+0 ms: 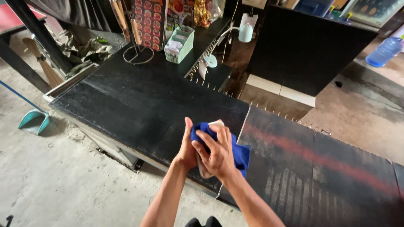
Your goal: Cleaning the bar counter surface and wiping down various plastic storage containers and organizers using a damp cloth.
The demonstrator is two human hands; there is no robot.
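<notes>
Black, worn tabletops (139,101) on a rough concrete floor, with both hands working a blue cloth (240,153) above the near edge.

Held between the two hands, the cloth sits over the seam where the dark table meets a second top streaked with faded red. The left hand (187,149) presses against its left side, fingers straight and together, thumb up. The right hand (216,153) lies across the front, fingers spread and curled around the fabric. Farther back stand a mint-green basket (180,44) of paper napkins and a wire stand (138,54); a teal dustpan (34,122) rests on the floor at left.
</notes>
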